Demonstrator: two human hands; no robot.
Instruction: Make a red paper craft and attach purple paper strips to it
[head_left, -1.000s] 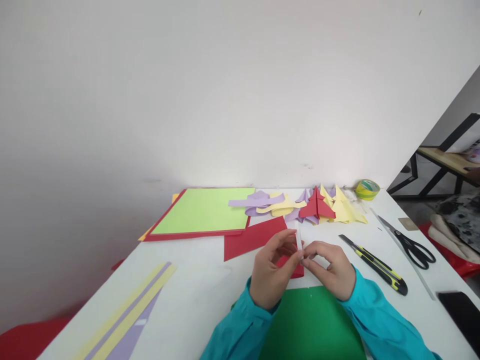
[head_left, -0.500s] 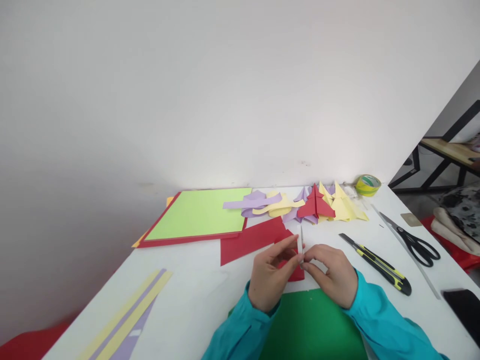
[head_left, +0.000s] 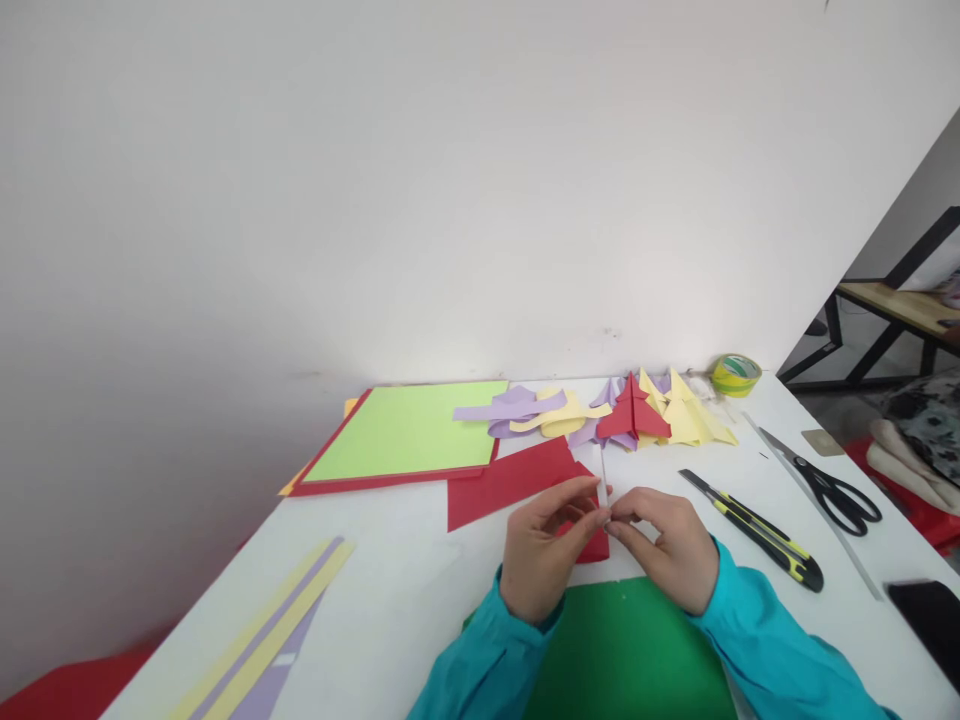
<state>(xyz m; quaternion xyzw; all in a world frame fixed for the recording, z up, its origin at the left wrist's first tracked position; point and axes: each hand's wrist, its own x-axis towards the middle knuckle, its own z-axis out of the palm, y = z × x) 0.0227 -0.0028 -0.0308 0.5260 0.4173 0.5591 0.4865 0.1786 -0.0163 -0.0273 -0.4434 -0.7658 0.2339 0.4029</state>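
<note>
Between my hands a narrow white strip [head_left: 602, 492] stands nearly upright; I cannot tell whether it is paper or tape. My left hand [head_left: 536, 555] pinches it from the left with thumb and fingers. At its lower end the fingertips of my right hand [head_left: 673, 548] are pressed together on it. Behind my left hand lie a red paper sheet [head_left: 510, 484] and a smaller red piece [head_left: 598, 547], partly hidden by the fingers. Below both hands a green sheet [head_left: 630, 650] lies on the white table.
Right of my hands lie a utility knife [head_left: 754, 530], black scissors [head_left: 829, 492] and a dark flat object [head_left: 926, 625]. Folded paper planes [head_left: 634, 412] and a tape roll [head_left: 736, 375] sit by the wall. Green paper [head_left: 405, 430] and coloured strips [head_left: 277, 630] lie left.
The view has shifted slightly, so things on the left appear a little further right. Both hands keep their pinch on the white strip and have hardly moved.
</note>
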